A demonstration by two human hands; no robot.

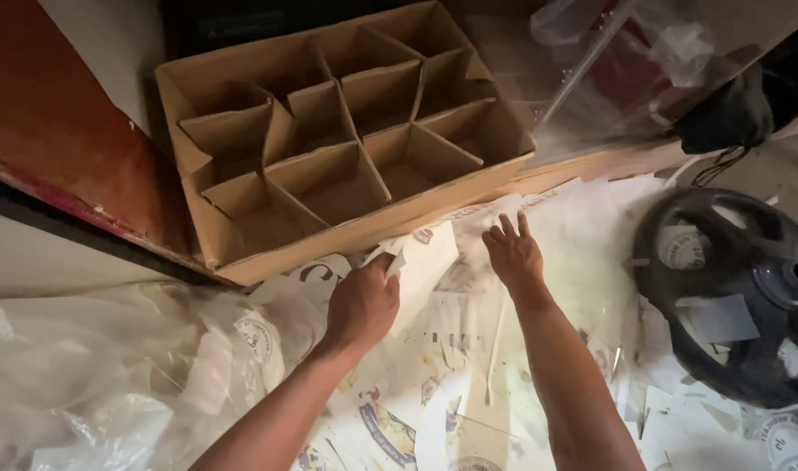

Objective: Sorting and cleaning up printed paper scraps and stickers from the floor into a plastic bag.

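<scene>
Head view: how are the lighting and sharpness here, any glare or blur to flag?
Head view: dim, warm light; a bright washed-out patch on the clear plastic sheet beside the right hand; top corners fall into deep shadow; the cardboard divider box reads fairly sharp; the left hand and its pinched paper piece look slightly soft.

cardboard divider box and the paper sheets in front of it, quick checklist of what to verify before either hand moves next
1. Left hand has a grip on the white paper sheet: ok, fingers pinch its edge.
2. Right hand free: ok, open, flat on the sheets.
3. Cardboard divider box compartments empty: ok where visible; the back corners are dim.
4. Dividers upright: not ok, several lean.
5. Clear plastic bag off the sheets: not ok, it overlaps them at left.
6. Black wheel clear of the hands: ok.
</scene>
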